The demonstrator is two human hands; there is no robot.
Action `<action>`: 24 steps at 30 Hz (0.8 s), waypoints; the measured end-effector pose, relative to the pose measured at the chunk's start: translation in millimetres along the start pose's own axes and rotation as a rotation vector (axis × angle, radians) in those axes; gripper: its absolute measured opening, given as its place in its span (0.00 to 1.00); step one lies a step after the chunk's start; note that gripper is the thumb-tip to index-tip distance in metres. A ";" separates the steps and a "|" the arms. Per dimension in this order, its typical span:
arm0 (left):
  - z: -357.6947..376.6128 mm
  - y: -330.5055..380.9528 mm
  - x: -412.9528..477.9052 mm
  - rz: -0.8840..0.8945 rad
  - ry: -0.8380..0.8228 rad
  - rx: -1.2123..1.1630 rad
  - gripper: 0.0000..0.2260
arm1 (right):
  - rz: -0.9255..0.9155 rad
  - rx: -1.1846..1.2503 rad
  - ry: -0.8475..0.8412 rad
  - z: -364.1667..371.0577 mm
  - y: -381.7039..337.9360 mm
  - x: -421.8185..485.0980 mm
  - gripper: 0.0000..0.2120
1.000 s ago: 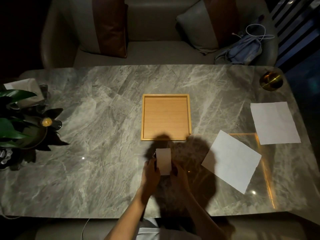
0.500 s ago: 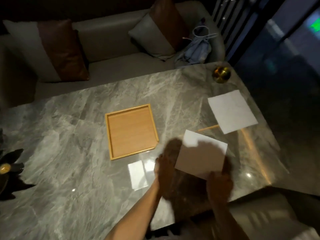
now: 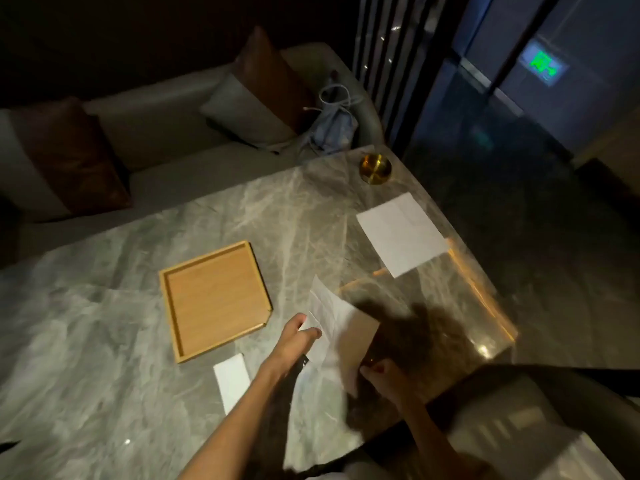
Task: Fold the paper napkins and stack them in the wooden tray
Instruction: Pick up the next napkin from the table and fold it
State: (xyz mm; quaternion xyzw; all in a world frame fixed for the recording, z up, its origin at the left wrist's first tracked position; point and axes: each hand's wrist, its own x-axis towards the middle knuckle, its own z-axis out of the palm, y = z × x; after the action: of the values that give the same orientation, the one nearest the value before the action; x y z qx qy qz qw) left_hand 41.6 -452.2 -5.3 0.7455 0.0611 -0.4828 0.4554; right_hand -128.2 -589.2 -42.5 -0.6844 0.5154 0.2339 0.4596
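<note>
A square wooden tray [image 3: 173,299] lies on the marble table [image 3: 104,341], with nothing inside it. Just below its near corner a small folded white napkin [image 3: 231,379] rests on the table. My left hand [image 3: 297,337] and my right hand [image 3: 381,374] both grip an unfolded white napkin [image 3: 334,327], lifted and tilted above the table to the right of the tray. A second flat napkin [image 3: 401,234] lies near the table's far right edge.
A round brass dish [image 3: 375,168] stands at the table's far right corner. Behind the table is a sofa with cushions [image 3: 266,88] and a blue bag [image 3: 334,124]. The table's right edge [image 3: 485,289] drops to a dark floor.
I set the small folded napkin down beside the tray, and both hands moved right and lifted the nearer flat napkin off the table. The view swung to the right.
</note>
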 end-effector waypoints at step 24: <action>-244.8 215.2 -224.2 0.421 -0.928 -0.680 0.31 | -1.189 0.319 -0.513 -100.6 -309.2 -190.2 0.49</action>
State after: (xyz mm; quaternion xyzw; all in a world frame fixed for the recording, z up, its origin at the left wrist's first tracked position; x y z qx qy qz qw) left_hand 200.4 -317.7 331.1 0.2665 -0.1414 -0.6102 0.7325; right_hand 72.6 -569.2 275.5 -0.6983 -0.0471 0.0171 0.7140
